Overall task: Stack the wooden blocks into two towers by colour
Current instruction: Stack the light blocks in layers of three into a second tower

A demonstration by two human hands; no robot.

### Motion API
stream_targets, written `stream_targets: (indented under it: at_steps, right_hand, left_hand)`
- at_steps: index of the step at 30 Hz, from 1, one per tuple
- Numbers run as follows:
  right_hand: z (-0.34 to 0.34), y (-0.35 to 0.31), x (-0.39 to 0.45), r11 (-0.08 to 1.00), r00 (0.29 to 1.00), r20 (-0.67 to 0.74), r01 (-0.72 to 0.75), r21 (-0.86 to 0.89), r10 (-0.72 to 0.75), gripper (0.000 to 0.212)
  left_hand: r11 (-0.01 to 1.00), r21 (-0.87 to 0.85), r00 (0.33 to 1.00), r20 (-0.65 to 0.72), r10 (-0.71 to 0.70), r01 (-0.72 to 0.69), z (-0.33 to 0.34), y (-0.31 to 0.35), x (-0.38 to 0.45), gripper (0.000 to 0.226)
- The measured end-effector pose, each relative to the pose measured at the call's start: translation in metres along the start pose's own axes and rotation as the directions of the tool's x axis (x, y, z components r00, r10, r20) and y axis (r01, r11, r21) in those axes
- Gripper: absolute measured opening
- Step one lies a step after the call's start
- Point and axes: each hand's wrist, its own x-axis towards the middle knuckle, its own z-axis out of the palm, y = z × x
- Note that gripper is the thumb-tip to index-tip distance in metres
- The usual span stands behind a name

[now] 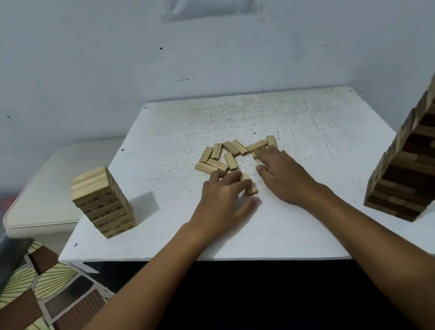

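At the left of the white tabletop (232, 122) stands the light tower (104, 202), a short stack of pale numbered blocks, squarely built and standing on its own. Beyond the left edge lies a cream cushion (42, 198).

At centre, the loose pale blocks (226, 155) lie scattered flat, several touching one another, none stacked. The left hand (225, 197) rests at the near edge of this cluster with its fingers curled round one or two pale blocks (249, 184) at its fingertips. The right hand (280, 172) lies flat, fingers extended, its tips on a block at the right side of the cluster; it grasps nothing.

At the right stands the dark tower (422, 149), much taller, mostly brown blocks with some lighter faces showing. It appears to lean in this wide-angle view; whether the lean is real cannot be determined.

Step in hand, as judged: gathering pale blocks for the next layer of the light tower.

Recommended procedure:
- Align the gathered blocks side by side on the tabletop before lifting, long edges flush.
- Grip the set by its ends so the blocks remain parallel.
- Place the layer crosswise to the top layer of the light tower, lowering it flat, without sliding.
- Use the free hand to steady the tower's sides only if needed.
- Keep the forearms well apart from the dark tower; a knock at its height would probably topple it.
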Motion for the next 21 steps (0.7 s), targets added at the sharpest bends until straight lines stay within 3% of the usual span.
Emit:
stream_targets:
  at_steps: [6, 14, 21]
  right_hand:
    - [0.0, -0.005, -0.019, 0.999, 0.999, -0.032, 0.03, -0.044, -0.031, 0.042]
    - [0.0, -0.018, -0.052, 0.972, 0.998, 0.014, 0.049, 0.232, -0.053, 0.041]
    - [0.0, -0.015, -0.062, 0.939, 0.999, 0.007, 0.046, 0.341, -0.051, 0.039]
  left_hand:
    - [0.998, -0.045, 0.99, -0.134, 0.041, -0.047, 0.007, -0.004, 0.004, 0.014]
    - [0.994, -0.106, 0.997, -0.073, -0.008, 0.0, -0.008, -0.001, -0.012, 0.014]
    - [0.98, -0.199, 1.0, -0.015, -0.021, 0.017, -0.02, -0.01, -0.021, 0.032]
